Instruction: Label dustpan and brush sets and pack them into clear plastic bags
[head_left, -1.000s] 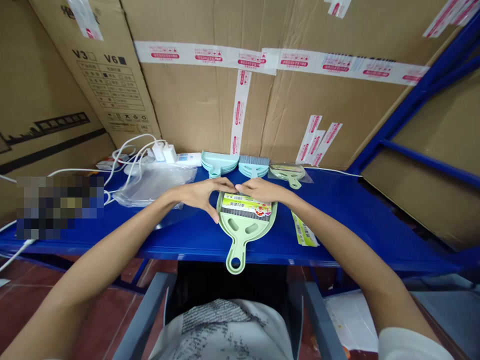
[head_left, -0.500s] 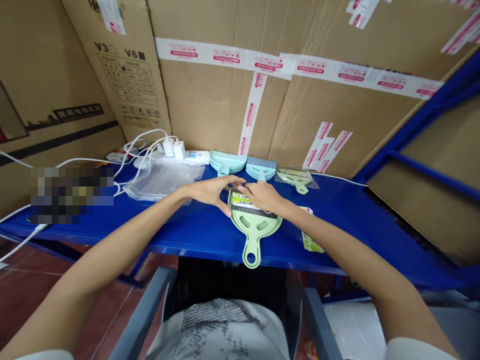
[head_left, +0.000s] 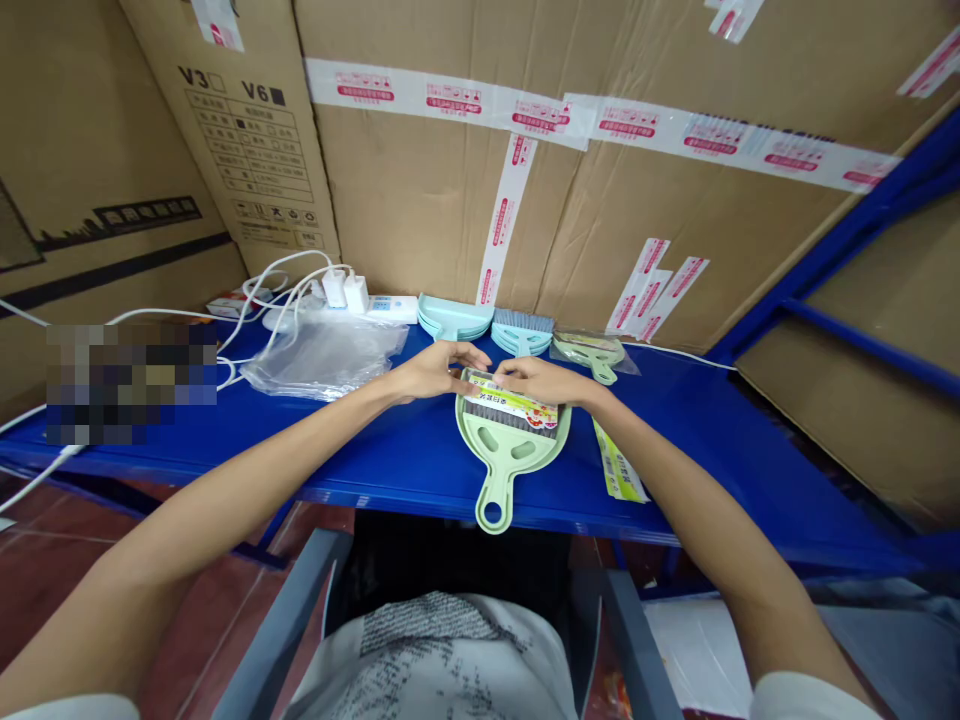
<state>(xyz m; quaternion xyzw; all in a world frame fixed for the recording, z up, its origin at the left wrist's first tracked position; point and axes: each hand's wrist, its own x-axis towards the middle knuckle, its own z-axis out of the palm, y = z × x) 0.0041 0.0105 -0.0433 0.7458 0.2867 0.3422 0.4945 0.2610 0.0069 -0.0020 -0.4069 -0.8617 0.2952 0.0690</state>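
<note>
A light green dustpan point(head_left: 501, 462) lies near the front edge of the blue table, its looped handle toward me. On it rests a matching brush with grey bristles point(head_left: 517, 417). A printed yellow and white label card point(head_left: 517, 398) lies across the brush, above the bristles. My left hand point(head_left: 439, 372) is at the card's left end, thumb on it and fingers curved beyond the far edge. My right hand point(head_left: 546, 380) bends over the card's upper edge, its fingertips pressed there. Under my right forearm lies a stack of similar cards point(head_left: 619, 465), partly hidden.
Along the back stand stacked blue dustpans point(head_left: 454, 318), stacked blue brushes point(head_left: 521, 333) and a bagged green set point(head_left: 592, 353). Clear plastic bags point(head_left: 326, 355) lie at left beside white cables and chargers point(head_left: 345, 290). Cardboard point(head_left: 420, 200) walls the back; a blue frame point(head_left: 832, 340) stands right.
The card on the brush has shifted and shows more of its printed face. My left thumb has moved up from the dustpan's side onto the card; my right hand has moved slightly right.
</note>
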